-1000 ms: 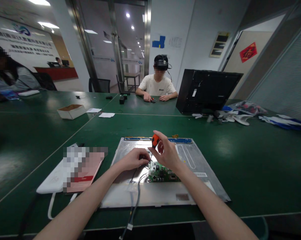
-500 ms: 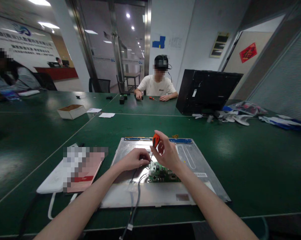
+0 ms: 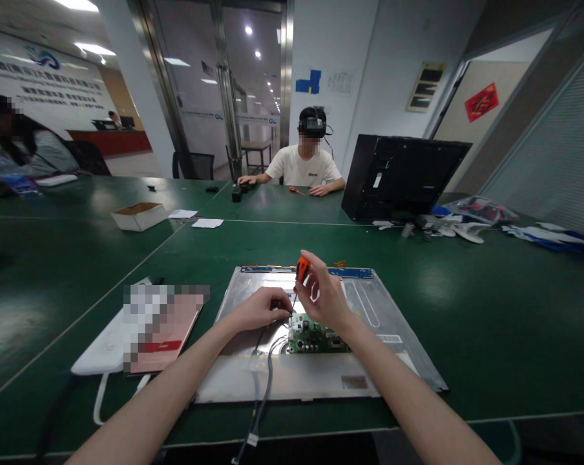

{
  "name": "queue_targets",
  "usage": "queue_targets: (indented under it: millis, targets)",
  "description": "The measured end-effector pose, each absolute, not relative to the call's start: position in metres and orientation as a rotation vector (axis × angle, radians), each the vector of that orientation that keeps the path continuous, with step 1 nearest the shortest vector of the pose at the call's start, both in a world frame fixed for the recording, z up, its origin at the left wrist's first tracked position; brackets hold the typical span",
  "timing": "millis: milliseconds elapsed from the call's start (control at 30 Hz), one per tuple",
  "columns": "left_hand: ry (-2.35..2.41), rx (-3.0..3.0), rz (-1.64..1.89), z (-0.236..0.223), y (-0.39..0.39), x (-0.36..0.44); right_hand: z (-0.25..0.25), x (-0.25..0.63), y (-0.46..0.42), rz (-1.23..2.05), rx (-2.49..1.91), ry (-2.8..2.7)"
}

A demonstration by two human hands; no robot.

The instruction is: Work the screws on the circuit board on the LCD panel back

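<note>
My right hand (image 3: 325, 292) grips the orange and black handle of a screwdriver (image 3: 302, 268), its thin shaft slanting down to the upper left corner of a green circuit board (image 3: 316, 336). The board lies on the metal back of a flat display panel (image 3: 389, 323). Beside the screwdriver's tip, my left hand (image 3: 267, 306) is closed, thumb and fingers pinched near the board's corner. What they hold, if anything, is too small to make out. Dark cables (image 3: 269, 374) run from the board's left side over the panel's front edge.
At my left lie a white device (image 3: 98, 349) with a white cable and a pink flat item (image 3: 185, 323). A white box (image 3: 139, 216) and paper (image 3: 207, 223) lie farther off. A black monitor (image 3: 403, 177) stands at back right. A person (image 3: 306, 161) sits opposite.
The screwdriver handle has turned slightly in my right hand's fingers; my left hand stays put. Across the table, the person's hand has moved off the screwdriver there toward small black items.
</note>
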State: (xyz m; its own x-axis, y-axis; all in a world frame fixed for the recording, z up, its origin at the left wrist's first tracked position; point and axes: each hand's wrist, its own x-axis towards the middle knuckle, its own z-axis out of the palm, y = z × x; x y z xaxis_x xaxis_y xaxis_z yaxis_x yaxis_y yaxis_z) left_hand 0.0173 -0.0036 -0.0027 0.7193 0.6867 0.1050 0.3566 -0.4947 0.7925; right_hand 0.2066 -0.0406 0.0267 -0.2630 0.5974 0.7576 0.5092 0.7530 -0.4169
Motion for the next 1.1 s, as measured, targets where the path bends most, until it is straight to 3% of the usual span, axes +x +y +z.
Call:
queue_targets:
  millis: [1100]
  targets:
    - [0.789,2.096,0.539,-0.0012,-0.0048,0.0184,0.0262,0.2057,-0.0369,0.023,-0.888,-1.876]
